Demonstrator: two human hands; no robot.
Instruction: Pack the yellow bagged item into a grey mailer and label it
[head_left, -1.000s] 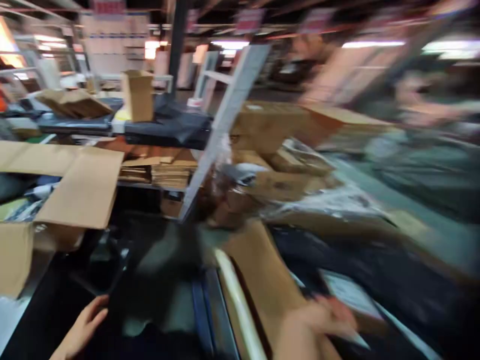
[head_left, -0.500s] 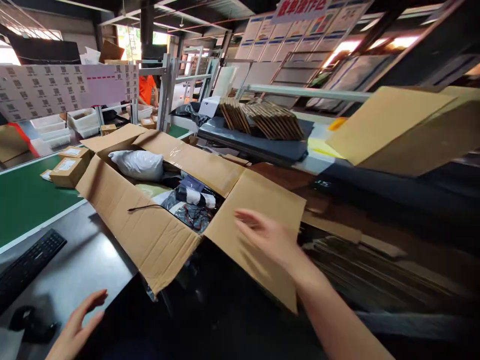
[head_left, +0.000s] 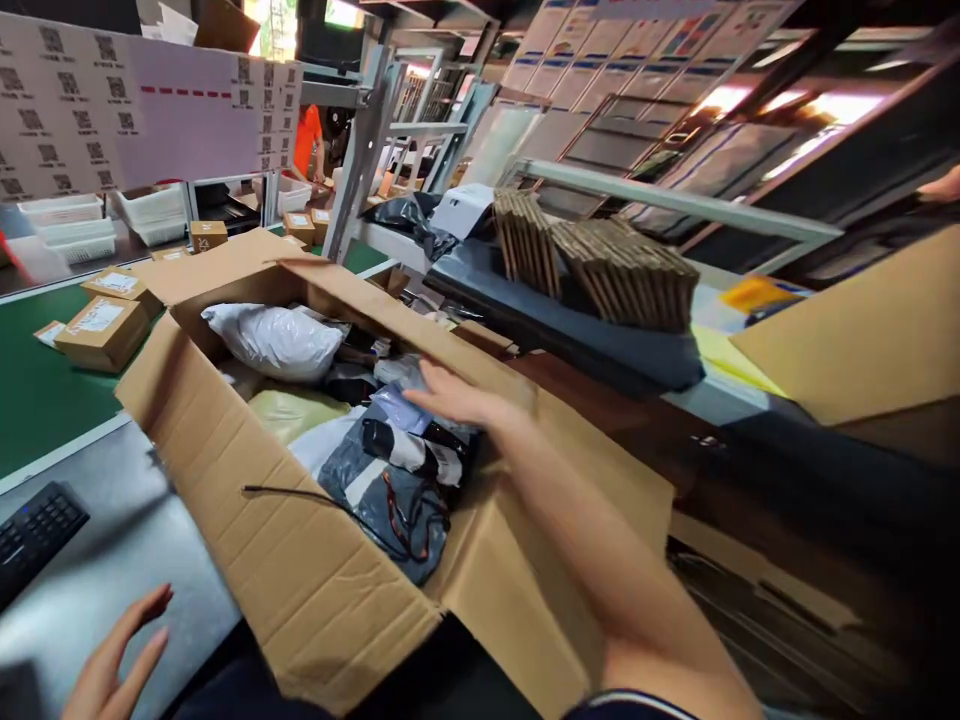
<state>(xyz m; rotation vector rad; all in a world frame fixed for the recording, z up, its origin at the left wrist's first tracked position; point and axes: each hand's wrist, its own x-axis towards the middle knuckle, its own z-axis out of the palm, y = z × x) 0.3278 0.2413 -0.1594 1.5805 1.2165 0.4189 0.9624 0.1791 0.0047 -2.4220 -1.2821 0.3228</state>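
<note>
The right hand (head_left: pixel 461 400) reaches over the open carton (head_left: pixel 300 590), fingers spread flat and holding nothing, just above the dark pouches (head_left: pixel 397 480) packed inside. A white bag (head_left: pixel 277 340) lies in the carton at the hand's 9 o'clock. The left hand (head_left: pixel 112 665) hovers open and empty over the grey table (head_left: pixel 97 590), at the carton's 7 o'clock. A keyboard (head_left: pixel 34 535) sits at that hand's 11 o'clock.

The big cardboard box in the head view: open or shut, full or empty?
Open and well filled: the cardboard box has its flaps spread outward, bagged parcels show inside, and the right hand reaches over them.
</note>
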